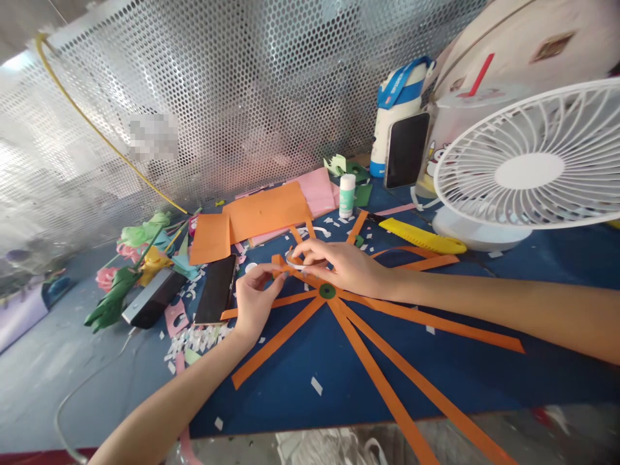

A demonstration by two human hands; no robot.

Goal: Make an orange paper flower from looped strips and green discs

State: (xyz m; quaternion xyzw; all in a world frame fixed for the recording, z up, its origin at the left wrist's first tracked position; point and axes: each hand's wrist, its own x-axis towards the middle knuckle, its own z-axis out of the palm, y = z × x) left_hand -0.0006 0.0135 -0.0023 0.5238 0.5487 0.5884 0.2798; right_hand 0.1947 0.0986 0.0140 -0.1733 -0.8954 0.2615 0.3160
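Orange paper strips [382,374] fan out from a small dark green disc [327,291] on the blue table. My left hand [255,300] is closed in a pinch at the end of one strip, left of the disc. Just above the disc, my right hand [346,268] has its fingers curled round a small white curved piece [294,261], whose exact kind I cannot make out. The fingertips of both hands almost meet over the same orange strip. The right hand partly covers the strips behind it.
A glue stick [346,196], a yellow utility knife [421,235] and a white fan [530,171] stand or lie to the right. Orange paper sheets [266,210] lie behind. At left are a black phone [216,290], paper scraps [198,342] and paper flowers [145,242].
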